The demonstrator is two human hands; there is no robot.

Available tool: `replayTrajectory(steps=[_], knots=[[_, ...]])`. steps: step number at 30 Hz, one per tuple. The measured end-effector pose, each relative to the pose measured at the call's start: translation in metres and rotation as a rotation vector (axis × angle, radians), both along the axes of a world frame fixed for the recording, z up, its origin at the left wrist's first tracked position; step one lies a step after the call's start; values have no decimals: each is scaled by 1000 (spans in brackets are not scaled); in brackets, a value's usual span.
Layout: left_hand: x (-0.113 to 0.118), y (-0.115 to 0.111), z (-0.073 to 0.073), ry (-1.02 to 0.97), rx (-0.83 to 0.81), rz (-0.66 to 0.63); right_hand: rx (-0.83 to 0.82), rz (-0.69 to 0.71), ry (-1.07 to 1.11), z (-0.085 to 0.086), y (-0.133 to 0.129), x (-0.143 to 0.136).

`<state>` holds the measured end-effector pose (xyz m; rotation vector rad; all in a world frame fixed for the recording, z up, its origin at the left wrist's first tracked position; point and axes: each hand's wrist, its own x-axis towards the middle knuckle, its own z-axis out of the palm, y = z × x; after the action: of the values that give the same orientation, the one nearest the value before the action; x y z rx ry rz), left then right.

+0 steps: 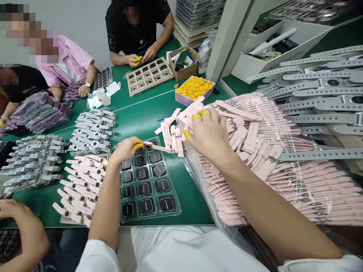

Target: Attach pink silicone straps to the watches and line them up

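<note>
My left hand (127, 149), with yellow finger cots on its fingertips, pinches a smartwatch (148, 145) whose pink strap piece (161, 148) points to the right. Beneath it lies a clear plastic tray (153, 175) of dark square watch faces, one of them turned askew. My right hand (211, 136), also in yellow finger cots, reaches over the loose pink watch straps (177, 141). Its thumb and forefinger are apart, and no held strap is plainly seen. Under that forearm, more pink straps (235, 189) are packed in rows in a clear plastic bag (214, 200).
Pink-strapped watches (82, 189) lie left of my arm, with grey-strapped watches (92, 130) beyond. A box of yellow finger cots (195, 88) stands ahead. Grey straps (320, 102) jut in from the right. Co-workers sit across and at the left; one handles parts beside a beige tray (150, 75).
</note>
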<state>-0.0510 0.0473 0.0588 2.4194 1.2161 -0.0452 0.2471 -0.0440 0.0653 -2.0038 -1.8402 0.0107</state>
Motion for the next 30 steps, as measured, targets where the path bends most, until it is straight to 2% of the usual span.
replayTrajectory(steps=[4, 8, 14, 17, 20, 23, 26, 28, 30], knots=[[10, 18, -30, -2, -40, 14, -71, -20, -59, -11, 5, 5], [7, 18, -43, 8, 56, 34, -20, -38, -40, -13, 8, 4], [2, 0, -49, 36, 304, 122, 144, -1, 23, -8, 7, 8], [-6, -12, -46, 94, 368, 143, 258, 19, 58, -2, 6, 9], [-14, -25, -37, 231, 359, 155, 399, 43, 139, 5, 5, 9], [-15, -34, -33, 312, 339, 136, 519, 121, 338, 7, 3, 4], [-9, -36, -35, 333, 357, 134, 532, 299, 705, 3, 2, -8], [-6, -34, -39, 325, 381, 148, 410, 386, 1042, -1, 3, -19], [-8, -32, -43, 303, 400, 162, 196, 401, 1381, -6, 6, -30]])
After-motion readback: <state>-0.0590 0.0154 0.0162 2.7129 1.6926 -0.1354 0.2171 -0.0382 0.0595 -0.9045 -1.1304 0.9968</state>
